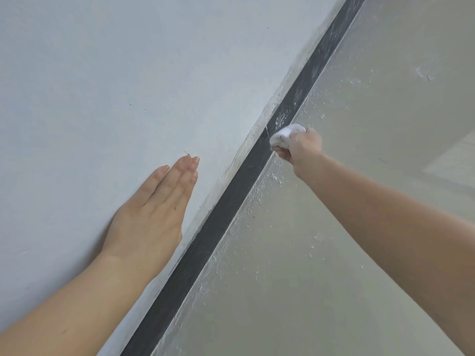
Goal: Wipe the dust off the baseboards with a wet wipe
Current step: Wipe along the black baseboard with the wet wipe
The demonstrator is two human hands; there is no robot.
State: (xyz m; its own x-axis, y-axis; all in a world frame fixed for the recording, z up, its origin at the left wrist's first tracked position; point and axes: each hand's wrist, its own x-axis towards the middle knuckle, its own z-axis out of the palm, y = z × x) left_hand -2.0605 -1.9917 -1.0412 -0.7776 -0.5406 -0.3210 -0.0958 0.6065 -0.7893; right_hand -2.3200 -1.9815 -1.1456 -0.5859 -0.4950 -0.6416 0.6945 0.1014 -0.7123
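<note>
Gripping the balled wet wipe (288, 136) in my right hand (300, 150), I press it on the dark baseboard (226, 209); firm, overlapping strokes should serve. Left hand (151, 214) lies flat on wall (102, 86).

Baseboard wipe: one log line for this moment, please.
right hand grips wipe on baseboard | left hand flat on wall | dust streaks beyond wipe

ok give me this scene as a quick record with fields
left hand: flat on the wall, fingers straight
right hand: grips a balled white wipe
wipe: against the dark baseboard
baseboard: white dust streaks beyond the wipe, cleaner nearer the person
floor: white specks along the baseboard
</note>
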